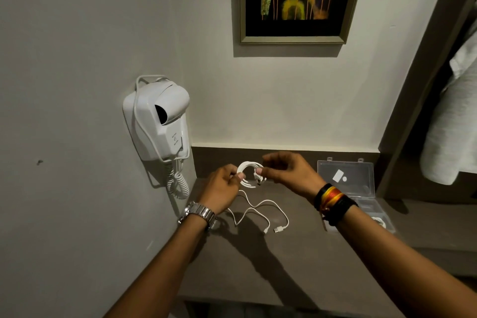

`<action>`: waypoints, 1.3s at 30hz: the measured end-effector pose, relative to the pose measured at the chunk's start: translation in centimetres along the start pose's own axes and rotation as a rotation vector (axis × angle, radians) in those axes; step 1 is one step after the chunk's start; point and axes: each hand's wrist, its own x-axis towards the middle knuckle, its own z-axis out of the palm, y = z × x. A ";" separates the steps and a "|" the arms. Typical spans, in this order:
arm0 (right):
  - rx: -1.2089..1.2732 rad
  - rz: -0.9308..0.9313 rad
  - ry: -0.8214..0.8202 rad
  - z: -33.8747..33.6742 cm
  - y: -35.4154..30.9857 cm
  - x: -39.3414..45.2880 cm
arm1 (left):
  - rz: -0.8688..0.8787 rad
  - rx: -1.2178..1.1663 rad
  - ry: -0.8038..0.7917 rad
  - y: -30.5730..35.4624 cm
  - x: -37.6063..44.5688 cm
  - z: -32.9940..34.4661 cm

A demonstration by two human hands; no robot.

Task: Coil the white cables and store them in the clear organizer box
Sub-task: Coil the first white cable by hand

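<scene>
Two hands pinch one white coil above the counter: left hand on its left side, right hand on its right. A loose cable lies below; the open box sits right.

Loose cable lies between hands and organizer box.

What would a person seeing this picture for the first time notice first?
Most likely the two hands, left hand and right hand, holding a white cable coil above the counter. Next, the wall-mounted hair dryer at left and the open clear organizer box at right.
</scene>
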 end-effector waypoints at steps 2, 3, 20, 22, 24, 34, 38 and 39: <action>0.171 0.093 -0.093 0.6 0.3 0.3 | 0.040 0.010 -0.010 0.1 -0.1 0.2; 0.273 0.121 -0.114 0.8 0.5 0.4 | 0.058 0.037 -0.011 0.1 -0.2 0.3; 0.197 0.000 -0.080 -0.1 2.1 0.9 | -0.510 -1.024 -0.425 -0.4 0.9 -1.4; 0.158 -0.034 -0.028 0.0 2.2 1.1 | -0.555 -1.165 -0.504 -0.6 1.1 -2.5; 0.067 -0.072 0.010 0.0 2.4 1.1 | -0.511 -1.205 -0.556 -0.9 1.1 -3.3; 0.177 -0.033 -0.022 0.6 2.3 1.0 | -0.354 -0.869 -0.563 -1.6 0.7 -3.4; 0.315 0.011 -0.081 -0.2 2.3 0.7 | -0.287 -0.553 -0.384 -2.1 0.3 -2.4; 0.326 0.015 -0.093 -0.2 2.2 0.6 | -0.251 -0.527 -0.375 -2.1 0.2 -2.0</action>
